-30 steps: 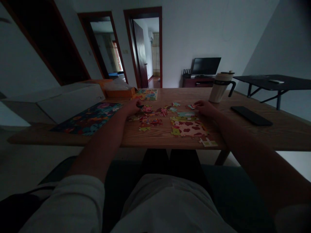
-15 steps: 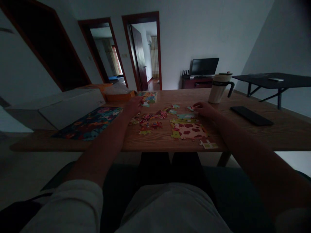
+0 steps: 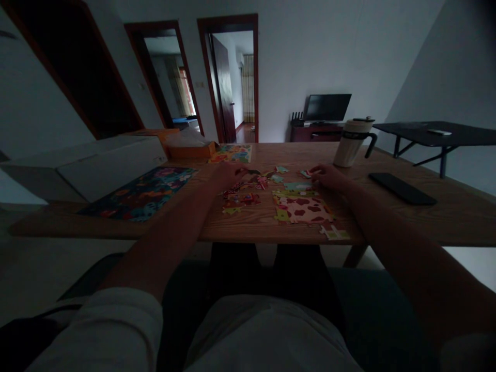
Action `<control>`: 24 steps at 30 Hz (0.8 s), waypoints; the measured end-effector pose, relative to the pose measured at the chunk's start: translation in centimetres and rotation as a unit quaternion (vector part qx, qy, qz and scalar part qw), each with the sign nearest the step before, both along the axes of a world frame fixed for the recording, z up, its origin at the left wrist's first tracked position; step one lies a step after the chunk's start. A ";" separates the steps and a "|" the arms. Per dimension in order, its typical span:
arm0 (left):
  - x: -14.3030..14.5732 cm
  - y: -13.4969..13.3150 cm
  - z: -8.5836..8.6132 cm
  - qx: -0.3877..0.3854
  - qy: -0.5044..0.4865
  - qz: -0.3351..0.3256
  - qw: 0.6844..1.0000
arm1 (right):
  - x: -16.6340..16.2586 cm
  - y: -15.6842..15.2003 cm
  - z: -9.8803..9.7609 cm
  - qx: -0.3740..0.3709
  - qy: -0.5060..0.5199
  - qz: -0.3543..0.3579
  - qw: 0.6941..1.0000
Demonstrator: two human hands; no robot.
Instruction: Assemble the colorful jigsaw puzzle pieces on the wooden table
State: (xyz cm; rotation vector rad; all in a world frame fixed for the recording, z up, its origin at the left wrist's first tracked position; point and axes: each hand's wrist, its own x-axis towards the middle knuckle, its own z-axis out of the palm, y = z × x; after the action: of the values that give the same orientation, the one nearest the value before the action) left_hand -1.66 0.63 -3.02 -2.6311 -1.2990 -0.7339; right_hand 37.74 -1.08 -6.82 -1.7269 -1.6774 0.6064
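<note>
Resting on the wooden table (image 3: 387,217), the left hand (image 3: 227,175) sits curled among the loose puzzle pieces (image 3: 242,194), and something thin and dark juts from its fingertips, though the dim light hides whether it is truly pinched. The right hand (image 3: 329,176) lies further right with its fingers bent down onto a small piece (image 3: 308,173); I cannot tell if they grip it or only press on it. Between and just nearer than the hands lies the joined puzzle section (image 3: 302,208), with a stray piece (image 3: 334,233) close to the near table edge. Such pieces look flat, light and fairly stiff, probably best lifted by pinching an edge or slid across the wood; the joined section would likely come apart if raised by one corner. Open wood lies to the right before the phone (image 3: 401,188) and mug (image 3: 351,150); the left is crowded by a finished puzzle board (image 3: 143,192) and white box (image 3: 96,163).
</note>
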 end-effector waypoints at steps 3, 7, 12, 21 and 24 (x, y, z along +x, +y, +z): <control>0.5 -0.4 0.1 -0.056 0.015 -0.010 0.998 | 0.0 0.1 0.2 0.004 -0.019 0.002 1.000; 1.3 -0.6 0.3 -0.117 -0.043 -0.059 0.990 | -0.4 0.1 0.2 0.007 -0.044 0.022 0.999; 2.2 -1.2 0.4 -0.168 -0.110 -0.072 0.977 | -1.0 -0.5 0.3 -0.001 -0.076 0.037 0.996; 0.6 0.1 0.7 -0.147 -0.134 0.014 0.980 | -0.9 -0.6 0.3 0.015 -0.181 0.075 0.981; -0.3 0.6 0.8 -0.141 -0.125 0.057 0.980 | -1.9 -1.0 0.0 0.038 -0.213 0.092 0.972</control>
State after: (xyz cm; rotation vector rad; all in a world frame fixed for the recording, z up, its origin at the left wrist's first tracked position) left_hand -1.96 1.21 -2.21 -2.7118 -1.7234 -0.9510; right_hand 35.82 -2.05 -6.78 -1.7449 -2.1443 0.2542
